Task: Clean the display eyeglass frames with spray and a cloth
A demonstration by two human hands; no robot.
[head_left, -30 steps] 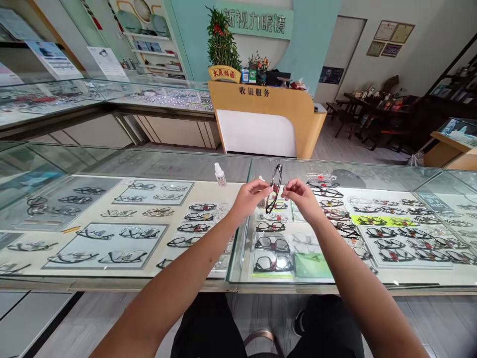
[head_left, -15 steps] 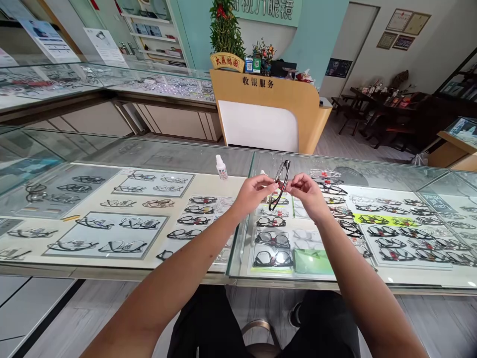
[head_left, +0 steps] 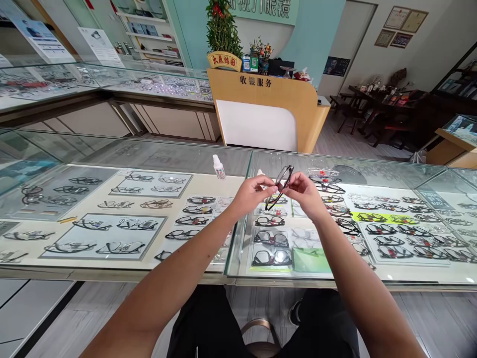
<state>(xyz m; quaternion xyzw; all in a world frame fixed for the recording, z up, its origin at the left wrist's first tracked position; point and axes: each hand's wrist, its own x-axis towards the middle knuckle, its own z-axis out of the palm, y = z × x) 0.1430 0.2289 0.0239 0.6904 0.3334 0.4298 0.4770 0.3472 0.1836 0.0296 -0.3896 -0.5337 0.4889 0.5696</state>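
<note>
A pair of dark-framed eyeglasses [head_left: 285,174] is held up over the glass display case [head_left: 238,282], tilted with its lenses nearly edge-on to me. My left hand [head_left: 254,194] pinches it from the left, thumb and fingers close to the middle of the frame. From the right, the closed fingers of my right hand [head_left: 304,193] grip the same eyeglasses. Just behind my left hand, the white tip of something shows; the rest of it is covered. A small white bottle [head_left: 219,167] stands on the glass top, to the left of my hands.
Under the glass lie rows of eyeglasses [head_left: 273,257] and a green sheet [head_left: 311,260]. More frames rest on grey trays [head_left: 152,248] at the left. Beyond the case stands a wooden cashier counter [head_left: 261,89] with a plant [head_left: 223,30] on it. A stool [head_left: 261,325] is below me.
The eyeglasses have tilted further over, with their upper end leaning right and the lower end shifting left. Both hands turn slightly with them and keep their grip. The view has shifted a little.
</note>
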